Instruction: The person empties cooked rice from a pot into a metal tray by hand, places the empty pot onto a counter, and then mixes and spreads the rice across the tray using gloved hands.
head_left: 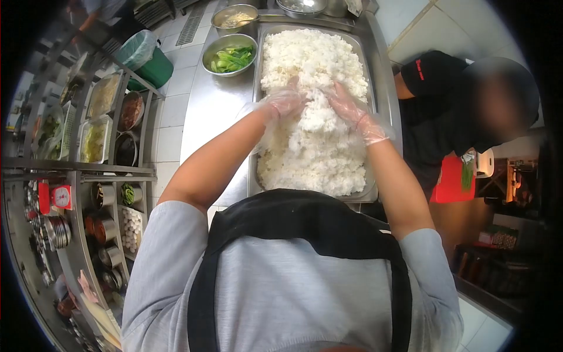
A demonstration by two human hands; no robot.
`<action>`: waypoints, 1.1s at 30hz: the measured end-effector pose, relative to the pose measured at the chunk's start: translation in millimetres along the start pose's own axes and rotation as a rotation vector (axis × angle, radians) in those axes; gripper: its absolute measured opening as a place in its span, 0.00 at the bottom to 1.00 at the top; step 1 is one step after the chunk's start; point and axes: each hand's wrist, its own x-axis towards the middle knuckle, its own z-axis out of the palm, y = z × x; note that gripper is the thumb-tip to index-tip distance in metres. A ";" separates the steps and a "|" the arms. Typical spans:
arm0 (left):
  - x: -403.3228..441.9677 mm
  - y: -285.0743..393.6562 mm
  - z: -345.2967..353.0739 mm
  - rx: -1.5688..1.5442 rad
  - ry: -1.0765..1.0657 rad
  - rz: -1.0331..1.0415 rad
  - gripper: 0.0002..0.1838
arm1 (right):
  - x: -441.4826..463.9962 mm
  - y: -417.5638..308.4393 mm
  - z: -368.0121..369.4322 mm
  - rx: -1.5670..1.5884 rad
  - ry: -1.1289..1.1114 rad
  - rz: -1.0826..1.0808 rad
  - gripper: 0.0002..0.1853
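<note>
Half curled: left hand (285, 104), grip touching rice (314, 56) | likewise right hand (348, 108), grip; cannot tell if either holds any | rice: heaped in tray (254, 182) on bench (202, 129), greens (233, 60) beside

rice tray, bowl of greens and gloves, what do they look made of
The rice tray looks like metal, probably stainless steel: grey, with a shiny rim. The bowl of greens also seems metal, judging by its silvery wall and bright highlights. The gloves look like thin plastic film, being see-through and wrinkled; which plastic is unclear.
</note>
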 end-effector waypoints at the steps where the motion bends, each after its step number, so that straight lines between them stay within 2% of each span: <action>1: -10.5 16.9 -20.4 0.056 -0.138 0.030 0.35 | -6.7 -5.1 2.3 0.179 0.019 0.017 0.44; 3: -14.2 27.6 -25.0 -0.097 -0.204 -0.040 0.44 | -27.7 -27.8 4.9 0.535 0.055 0.047 0.46; 5: -13.5 35.8 -14.8 -0.515 -0.061 -0.238 0.53 | -35.1 -42.3 -3.7 0.643 -0.121 0.110 0.42; 7: -25.2 51.0 -24.4 -0.522 -0.022 -0.171 0.55 | -39.1 -54.1 -10.5 0.648 -0.173 0.030 0.41; 9: -33.5 65.9 -39.1 -0.543 0.008 -0.145 0.56 | -37.7 -63.5 -14.1 0.552 -0.101 -0.191 0.42; 12: -27.3 72.9 -50.3 -0.589 0.080 -0.116 0.55 | -35.5 -79.2 -29.0 0.463 0.027 0.019 0.40; 14: -18.3 73.6 -57.4 -0.610 0.181 -0.044 0.53 | -38.0 -84.4 -35.4 0.239 0.216 -0.041 0.31; 16: 9.4 53.6 -39.7 -0.294 0.401 0.162 0.49 | -40.2 -87.2 -38.4 0.012 0.401 -0.105 0.27; 17: 8.5 58.2 -40.5 -0.347 0.428 0.051 0.48 | -41.3 -86.1 -37.1 -0.192 0.496 -0.041 0.31; 18: 7.4 61.7 -42.0 -0.399 0.454 -0.061 0.47 | -44.3 -87.6 -38.1 -0.154 0.448 0.000 0.32; 21: -10.3 63.8 -62.4 -0.572 0.010 -0.005 0.45 | -55.4 -86.6 -40.7 -0.095 0.325 0.071 0.36; 23: -37.4 79.2 -76.6 -0.347 -0.019 -0.048 0.37 | -60.0 -75.1 -37.0 -0.128 0.266 0.053 0.37; 24: -47.2 82.5 -80.2 -0.235 -0.033 -0.069 0.33 | -68.6 -74.3 -41.6 -0.039 0.183 0.005 0.38; 26: -57.6 69.4 -83.9 -0.254 -0.088 -0.049 0.31 | -101.8 -85.5 -47.8 0.140 0.016 -0.088 0.39; 29: -61.4 35.8 -62.1 -0.235 -0.107 0.073 0.29 | -134.2 -95.7 -14.5 -0.362 0.165 -0.398 0.32; 32: -69.2 31.9 -48.8 -0.178 -0.091 0.124 0.29 | -156.4 -104.1 29.4 -0.454 0.172 -0.355 0.28; 33: -70.3 24.7 -36.0 -0.194 -0.061 0.123 0.28 | -146.1 -90.5 39.5 -0.518 0.244 -0.388 0.26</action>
